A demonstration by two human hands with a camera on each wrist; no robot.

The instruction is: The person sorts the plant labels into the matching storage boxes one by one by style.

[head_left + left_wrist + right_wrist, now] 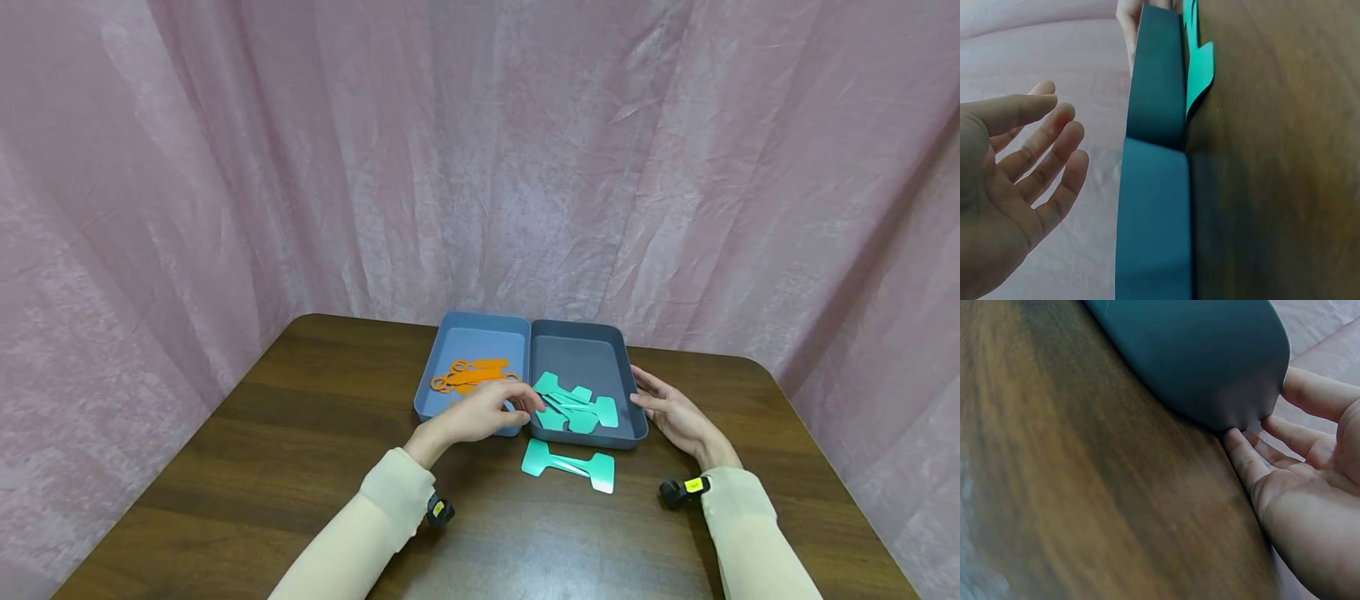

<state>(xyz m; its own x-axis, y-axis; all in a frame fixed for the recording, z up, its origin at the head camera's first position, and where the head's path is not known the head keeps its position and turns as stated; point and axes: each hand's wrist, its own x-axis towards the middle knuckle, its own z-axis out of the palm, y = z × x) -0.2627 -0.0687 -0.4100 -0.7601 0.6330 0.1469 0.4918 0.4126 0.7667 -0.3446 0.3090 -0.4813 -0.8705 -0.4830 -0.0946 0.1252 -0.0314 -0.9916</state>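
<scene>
My left hand [487, 410] hovers over the front of two trays where they meet, fingers loosely bent with nothing between them. In the left wrist view its thumb and fingers are spread apart. The fingertips of my right hand [678, 423] touch the outer right wall of the dark grey tray [577, 343]. Several flat green double-ended scrapers [582, 422] lie heaped in that tray. Another green scraper [570, 464] rests on the table just in front of it. The blue-grey tray [480, 335] on the left holds several flat orange pieces with ring ends [476, 377], partly hidden by my left hand.
The two trays stand side by side near the far edge of the brown wooden table [300, 433]. A pink curtain [450, 167] hangs behind and on both sides. Each wrist carries a small black camera on a strap.
</scene>
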